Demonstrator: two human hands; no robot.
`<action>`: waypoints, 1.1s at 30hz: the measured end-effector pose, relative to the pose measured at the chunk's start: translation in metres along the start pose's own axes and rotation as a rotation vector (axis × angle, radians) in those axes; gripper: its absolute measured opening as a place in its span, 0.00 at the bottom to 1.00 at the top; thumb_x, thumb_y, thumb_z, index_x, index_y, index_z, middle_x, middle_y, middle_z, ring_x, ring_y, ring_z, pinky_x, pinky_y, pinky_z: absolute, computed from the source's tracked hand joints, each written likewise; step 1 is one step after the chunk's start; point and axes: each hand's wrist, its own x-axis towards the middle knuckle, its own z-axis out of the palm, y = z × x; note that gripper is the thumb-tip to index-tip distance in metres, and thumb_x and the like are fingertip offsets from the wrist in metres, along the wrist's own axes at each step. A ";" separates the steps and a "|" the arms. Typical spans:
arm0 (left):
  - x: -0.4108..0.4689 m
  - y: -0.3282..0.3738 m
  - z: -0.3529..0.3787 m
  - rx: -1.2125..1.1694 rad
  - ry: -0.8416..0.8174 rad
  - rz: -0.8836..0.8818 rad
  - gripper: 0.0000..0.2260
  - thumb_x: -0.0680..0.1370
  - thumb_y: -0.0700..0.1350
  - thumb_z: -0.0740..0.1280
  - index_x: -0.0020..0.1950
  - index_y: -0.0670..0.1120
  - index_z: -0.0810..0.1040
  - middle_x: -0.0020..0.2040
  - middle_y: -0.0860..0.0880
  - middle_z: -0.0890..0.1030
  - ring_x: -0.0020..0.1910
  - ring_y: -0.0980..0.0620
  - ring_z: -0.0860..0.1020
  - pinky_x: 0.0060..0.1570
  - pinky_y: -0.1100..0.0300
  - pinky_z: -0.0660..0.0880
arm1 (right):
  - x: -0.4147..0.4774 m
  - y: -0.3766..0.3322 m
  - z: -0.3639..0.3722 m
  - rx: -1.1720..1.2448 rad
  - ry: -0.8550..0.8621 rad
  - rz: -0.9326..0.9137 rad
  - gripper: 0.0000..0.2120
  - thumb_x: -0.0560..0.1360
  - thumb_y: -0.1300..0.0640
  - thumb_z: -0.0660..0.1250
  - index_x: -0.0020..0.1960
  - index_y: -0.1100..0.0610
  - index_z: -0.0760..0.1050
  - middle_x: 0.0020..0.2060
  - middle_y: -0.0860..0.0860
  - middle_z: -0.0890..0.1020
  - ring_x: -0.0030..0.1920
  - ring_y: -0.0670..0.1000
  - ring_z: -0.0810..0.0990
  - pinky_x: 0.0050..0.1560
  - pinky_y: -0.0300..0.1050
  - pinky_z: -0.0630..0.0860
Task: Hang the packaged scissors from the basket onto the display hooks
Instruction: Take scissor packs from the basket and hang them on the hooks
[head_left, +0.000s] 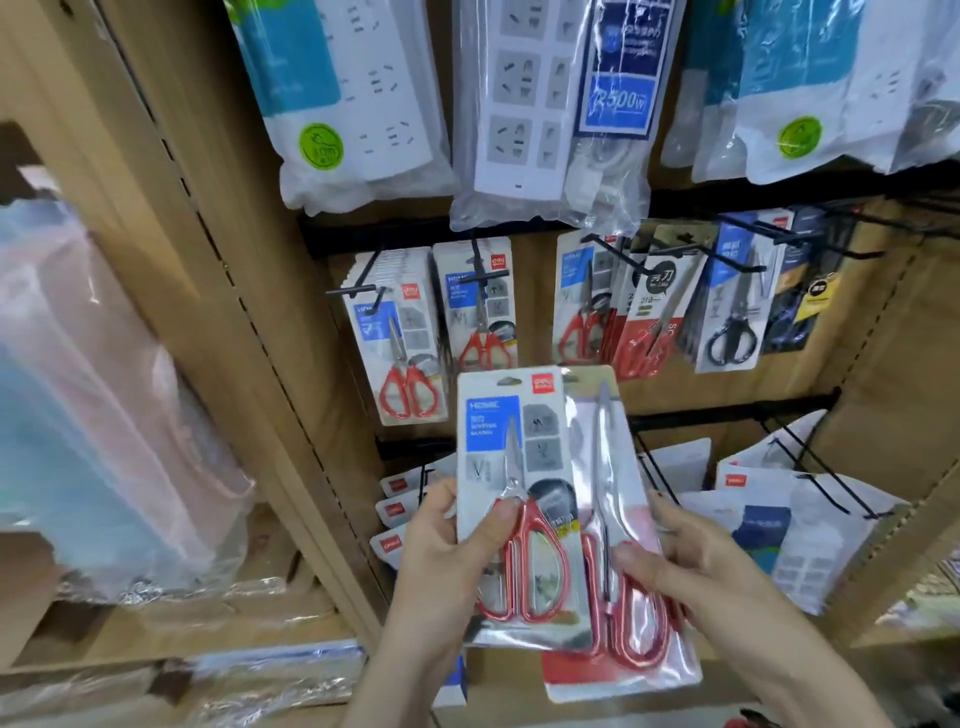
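My left hand (441, 551) grips a white carded pack of red-handled scissors (511, 467), thumb across the front near the handles. My right hand (675, 561) grips a second, longer pack of red-handled scissors (613, 467) that lies partly behind the first. Both packs are upright in front of the display. Above them, black hooks (363, 291) carry rows of similar scissor packs (410, 374). The basket is out of view.
Bagged power strips (524, 104) hang on the top row. More scissor packs, one with black handles (732, 332), fill the hooks to the right. White packs (779, 519) hang on the lower hooks. A wooden shelf upright (218, 312) stands at left.
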 end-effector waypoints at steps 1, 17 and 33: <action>-0.001 0.000 -0.004 0.030 -0.021 -0.013 0.13 0.75 0.46 0.70 0.59 0.48 0.75 0.49 0.45 0.86 0.47 0.42 0.85 0.45 0.47 0.82 | 0.003 0.006 0.003 -0.022 0.043 0.021 0.24 0.69 0.58 0.72 0.65 0.51 0.75 0.50 0.56 0.86 0.50 0.58 0.86 0.50 0.54 0.82; 0.043 0.028 -0.080 0.117 0.327 0.257 0.09 0.83 0.47 0.62 0.50 0.46 0.80 0.43 0.47 0.86 0.44 0.44 0.84 0.46 0.45 0.80 | 0.018 0.020 0.047 -0.243 0.298 -0.142 0.13 0.71 0.68 0.73 0.50 0.52 0.80 0.40 0.48 0.87 0.43 0.48 0.85 0.41 0.39 0.77; 0.093 0.033 -0.091 0.205 0.387 0.254 0.08 0.82 0.50 0.62 0.55 0.48 0.78 0.47 0.49 0.86 0.45 0.52 0.85 0.46 0.52 0.82 | 0.021 0.015 0.062 0.026 0.300 -0.159 0.18 0.56 0.61 0.78 0.46 0.59 0.84 0.39 0.58 0.87 0.37 0.54 0.86 0.36 0.45 0.80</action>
